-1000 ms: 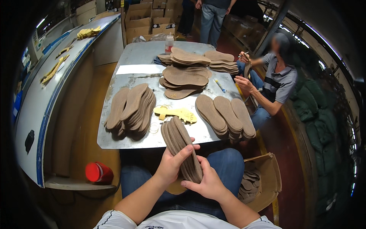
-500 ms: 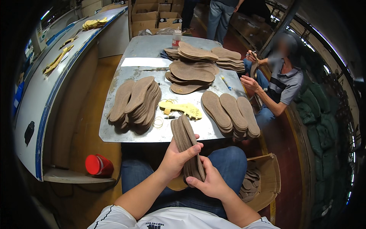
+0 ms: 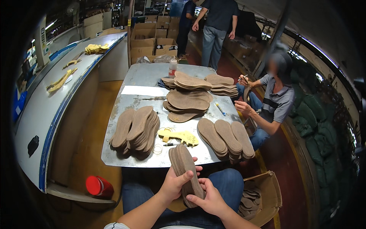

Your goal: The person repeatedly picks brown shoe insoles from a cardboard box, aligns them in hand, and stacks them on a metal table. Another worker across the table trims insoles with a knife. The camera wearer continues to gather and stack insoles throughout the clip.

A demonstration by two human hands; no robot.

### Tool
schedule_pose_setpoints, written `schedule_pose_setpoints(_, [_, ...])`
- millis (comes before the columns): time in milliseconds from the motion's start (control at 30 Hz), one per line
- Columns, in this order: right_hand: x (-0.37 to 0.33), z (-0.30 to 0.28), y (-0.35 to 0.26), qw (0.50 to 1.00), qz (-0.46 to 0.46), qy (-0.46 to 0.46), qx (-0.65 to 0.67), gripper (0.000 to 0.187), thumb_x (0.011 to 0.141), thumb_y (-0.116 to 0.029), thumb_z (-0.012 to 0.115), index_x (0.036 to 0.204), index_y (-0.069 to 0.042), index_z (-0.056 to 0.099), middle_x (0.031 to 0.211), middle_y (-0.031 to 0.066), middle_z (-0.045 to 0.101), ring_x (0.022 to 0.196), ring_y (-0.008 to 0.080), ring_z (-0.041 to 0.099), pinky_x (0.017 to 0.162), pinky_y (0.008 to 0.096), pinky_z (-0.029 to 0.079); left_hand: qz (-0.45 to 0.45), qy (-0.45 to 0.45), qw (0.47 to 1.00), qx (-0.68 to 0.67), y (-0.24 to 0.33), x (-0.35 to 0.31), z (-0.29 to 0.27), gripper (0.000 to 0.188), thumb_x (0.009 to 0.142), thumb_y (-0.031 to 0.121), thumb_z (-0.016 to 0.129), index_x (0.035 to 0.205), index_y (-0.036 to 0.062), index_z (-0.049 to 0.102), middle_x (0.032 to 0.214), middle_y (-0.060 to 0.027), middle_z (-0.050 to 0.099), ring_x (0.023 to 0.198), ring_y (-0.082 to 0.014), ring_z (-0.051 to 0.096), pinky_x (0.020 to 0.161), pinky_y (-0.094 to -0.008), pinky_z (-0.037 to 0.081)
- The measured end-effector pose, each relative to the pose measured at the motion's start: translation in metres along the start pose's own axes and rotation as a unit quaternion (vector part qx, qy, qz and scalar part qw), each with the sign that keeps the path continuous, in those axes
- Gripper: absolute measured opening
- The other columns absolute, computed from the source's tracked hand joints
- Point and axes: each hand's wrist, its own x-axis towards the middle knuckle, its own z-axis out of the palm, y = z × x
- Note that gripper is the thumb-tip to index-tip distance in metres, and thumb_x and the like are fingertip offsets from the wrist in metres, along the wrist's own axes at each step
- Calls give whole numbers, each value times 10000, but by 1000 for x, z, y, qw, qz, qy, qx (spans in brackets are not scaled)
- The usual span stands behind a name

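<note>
Over my lap I hold a stack of brown felt-like insoles (image 3: 183, 168), tilted, with its upper end near the table's front edge. My left hand (image 3: 177, 184) wraps the stack's left side, thumb across the top face. Lower down, my right hand (image 3: 209, 196) grips its right side near the narrow end. Just beyond the stack lie a yellow sole-shaped template (image 3: 179, 136), a black marker (image 3: 171, 144) and some thin rubber bands (image 3: 157, 149). Piles of insoles lie to the left (image 3: 137, 128) and to the right (image 3: 225, 138) of them.
More insole piles (image 3: 190, 95), a bottle (image 3: 172, 68) and white paper (image 3: 145, 90) lie on the metal table (image 3: 114, 103). A co-worker (image 3: 276, 91) sits at the right. A carton (image 3: 268, 198) of insoles stands by my right knee; a red container (image 3: 99, 186) is at lower left.
The view has tilted up, so the table sits lower in the picture. The stack in my hands has turned, showing more of its top face. Both hands keep their grip.
</note>
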Motion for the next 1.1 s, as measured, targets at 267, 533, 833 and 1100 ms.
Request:
schedule_pose_setpoints(267, [1,-4,8,988,35,-62,134,1017,982,-515,989,1642,62,472,1561,232,673,1502,293,663,1261,432,527,-42,9,998,-50,8,-6,5,698,1067,266,870,1632,-3,561,1294,-155,784,1199,-253,762,1097,-442,631])
schedule_pose_setpoints(533, [-6,3,-8,995,-6,0,-96,1211,886,-425,1066,1724,56,336,1617,273,615,1509,362,658,1275,465,522,-32,61,997,-37,-1,-6,17,663,1072,288,872,1580,-10,568,1241,-152,779,1129,-245,766,1048,-431,637])
schedule_pose_setpoints(833, [-5,9,-10,993,-66,56,-78,1168,890,-287,1052,1663,-3,224,1451,305,681,1321,386,760,1178,487,583,-8,94,995,-10,-10,9,22,675,1088,369,831,1584,-14,579,1242,-170,781,1177,-272,768,1086,-459,633])
schedule_pose_setpoints(1100, [10,-38,-18,992,-105,29,-63,1022,912,-213,1015,1652,-116,317,1347,249,734,1203,347,780,1081,455,605,5,-10,1000,17,-10,40,4,810,1122,551,758,1662,-6,526,1553,-194,697,1419,-319,698,1202,-501,578])
